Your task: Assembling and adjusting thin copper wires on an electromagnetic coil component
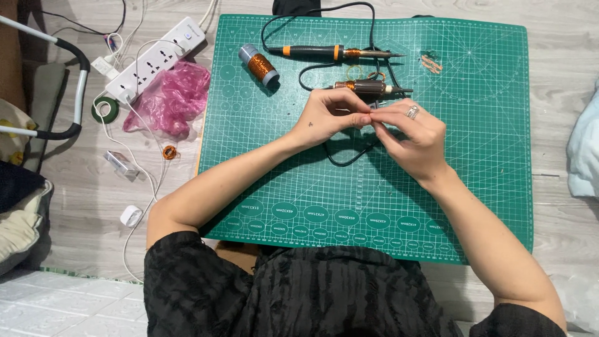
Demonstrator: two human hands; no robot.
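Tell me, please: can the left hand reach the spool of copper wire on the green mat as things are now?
Probably yes. The spool of copper wire lies up and left of the left hand, with only bare cutting mat between them. The hand's fingertips are pinched against the right hand.

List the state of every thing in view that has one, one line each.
left hand: fingertips pinched against the right hand's, held item too small to tell
right hand: pinched, ring on a finger
soldering iron: lying flat on the cutting mat, untouched
copper wire spool: lying on its side
power strip: plugs inserted
pink bag: crumpled
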